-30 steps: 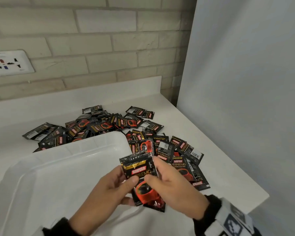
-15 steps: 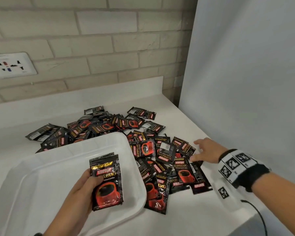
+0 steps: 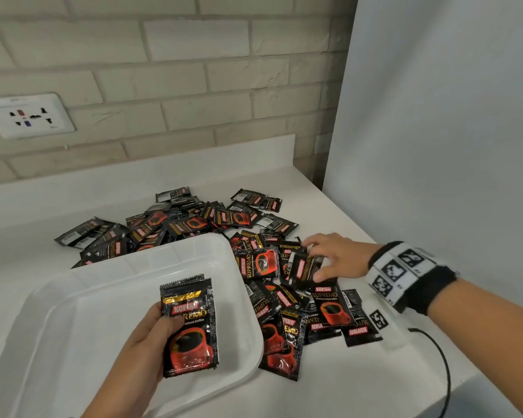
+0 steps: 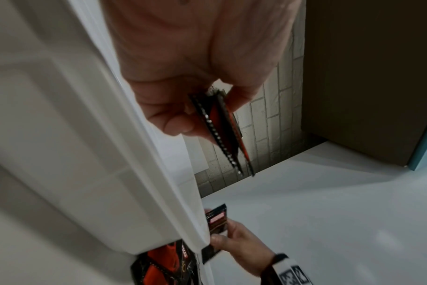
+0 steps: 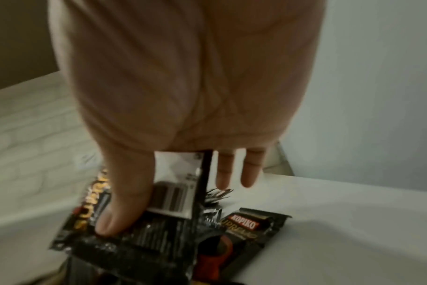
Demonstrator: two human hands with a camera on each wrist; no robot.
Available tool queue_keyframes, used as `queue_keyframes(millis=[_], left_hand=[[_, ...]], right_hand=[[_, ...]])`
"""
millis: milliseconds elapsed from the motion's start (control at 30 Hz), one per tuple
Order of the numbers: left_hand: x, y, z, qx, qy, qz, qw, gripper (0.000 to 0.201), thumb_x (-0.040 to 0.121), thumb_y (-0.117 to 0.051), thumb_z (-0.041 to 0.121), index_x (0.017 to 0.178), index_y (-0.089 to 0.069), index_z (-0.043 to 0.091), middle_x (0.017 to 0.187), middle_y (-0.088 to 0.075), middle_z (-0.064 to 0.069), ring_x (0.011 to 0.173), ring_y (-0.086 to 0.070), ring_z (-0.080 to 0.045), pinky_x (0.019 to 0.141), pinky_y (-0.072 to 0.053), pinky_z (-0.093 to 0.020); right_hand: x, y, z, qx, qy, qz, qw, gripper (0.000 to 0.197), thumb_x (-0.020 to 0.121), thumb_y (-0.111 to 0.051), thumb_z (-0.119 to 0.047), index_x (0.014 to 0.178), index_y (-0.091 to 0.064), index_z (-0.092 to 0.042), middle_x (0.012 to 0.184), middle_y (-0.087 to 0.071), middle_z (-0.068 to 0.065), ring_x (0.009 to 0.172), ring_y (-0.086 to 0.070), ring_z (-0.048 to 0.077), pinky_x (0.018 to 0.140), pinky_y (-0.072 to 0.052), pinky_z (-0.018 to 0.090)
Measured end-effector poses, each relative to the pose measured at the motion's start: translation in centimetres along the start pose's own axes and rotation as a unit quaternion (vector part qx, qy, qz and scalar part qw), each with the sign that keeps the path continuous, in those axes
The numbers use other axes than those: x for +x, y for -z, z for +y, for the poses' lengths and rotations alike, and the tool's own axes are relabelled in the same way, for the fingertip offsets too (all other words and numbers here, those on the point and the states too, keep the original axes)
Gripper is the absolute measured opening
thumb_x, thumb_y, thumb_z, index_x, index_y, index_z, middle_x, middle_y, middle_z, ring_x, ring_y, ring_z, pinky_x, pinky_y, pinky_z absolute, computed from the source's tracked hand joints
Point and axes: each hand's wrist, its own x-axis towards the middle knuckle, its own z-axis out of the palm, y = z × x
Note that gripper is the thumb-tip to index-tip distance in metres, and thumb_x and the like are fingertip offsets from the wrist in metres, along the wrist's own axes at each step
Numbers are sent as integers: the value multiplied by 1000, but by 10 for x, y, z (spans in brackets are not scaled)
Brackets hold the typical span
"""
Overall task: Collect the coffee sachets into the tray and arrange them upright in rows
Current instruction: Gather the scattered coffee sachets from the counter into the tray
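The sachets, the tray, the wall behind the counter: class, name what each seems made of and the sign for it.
Sachets: glossy printed foil or plastic film, by the glints and crimped edges. Tray: smooth white plastic, probably, with moulded rounded corners. Wall: pale painted brick or brick-look tile, with matt mortar lines.

The tray (image 3: 73, 297) sits on the desk (image 3: 344, 396) at seven o'clock, with the loose sachets (image 3: 224, 218) heaped against its rim from eleven round to four o'clock. The left hand (image 3: 145, 336) holds a small stack of sachets (image 3: 191, 327) over the tray's near right corner. The right hand (image 3: 335, 257), at three o'clock, rests on the heap, pinching one sachet (image 3: 302, 267); the wall socket (image 3: 27, 116) lies behind at ten o'clock.
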Motion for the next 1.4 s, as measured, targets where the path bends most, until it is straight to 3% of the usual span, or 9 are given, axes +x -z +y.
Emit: queue_keyframes(millis=[133,267,467,567,700,900,1067,1267,1400], left_hand=[[-2,0,2,0,-4,-2,1000,28,93,-35,-2,96,-60,12,65,-71,-5,52,-66,-15,41,-50,-22],[-3,4,1,-10,-2,4,1000,28,93,-36,-2,96,-60,11,65,-71,-6,52,-66,-16,42,-52,-23],[-1,5,1,-16,4,7,1000,28,93,-36,-3,96,-60,11,64,-71,-6,51,-66,-16,41,-51,-23],[0,4,0,-10,5,4,1000,28,93,-36,-3,96,-60,11,65,-71,-5,52,-67,-16,41,-51,-23],[1,2,-1,1,7,-2,1000,28,93,-37,-2,96,-60,12,67,-71,-5,54,-67,-17,46,-53,-27],[1,6,-1,4,8,10,1000,27,93,-38,-1,98,-61,12,69,-72,-5,55,-67,-16,45,-53,-24],[0,6,-2,-9,11,18,1000,27,92,-36,-3,96,-60,9,65,-70,-5,51,-66,-15,41,-51,-22],[2,8,-3,8,14,13,1000,27,93,-38,0,99,-61,12,70,-72,-5,55,-67,-15,46,-54,-25],[3,11,0,16,7,12,1000,27,93,-37,1,100,-60,13,71,-72,-4,57,-68,-15,46,-53,-26]], right_hand=[[21,-1,-13,-126,46,-24,991,64,84,-63,-35,140,-37,-18,152,-23,-6,139,-16,17,110,-13,35],[28,-2,-17,-166,36,-9,986,64,76,-71,-38,130,-46,-16,130,-49,-1,123,-38,19,104,-19,33],[17,10,2,185,-7,68,980,44,73,-74,-9,104,-44,-21,103,-55,-1,96,-54,17,75,-42,22],[15,28,25,183,-52,83,978,42,77,-73,-13,115,-56,-10,108,-60,2,98,-56,17,85,-42,23],[23,23,43,108,-96,-20,989,39,75,-75,-16,110,-65,-3,101,-68,7,82,-60,14,61,-43,8],[34,4,32,11,-74,-25,997,84,69,-80,-19,138,-33,-11,133,-40,-1,127,-35,18,96,-30,21],[30,2,29,-31,-62,-11,998,57,71,-78,-25,121,-50,-16,114,-51,-3,112,-47,17,89,-33,24],[10,4,41,85,-106,-31,990,48,76,-72,-6,104,-35,-15,95,-52,-1,69,-45,2,55,-37,12],[-13,21,45,102,-135,-32,985,44,84,-63,-8,115,-32,-18,112,-55,8,87,-54,14,69,-43,15]])
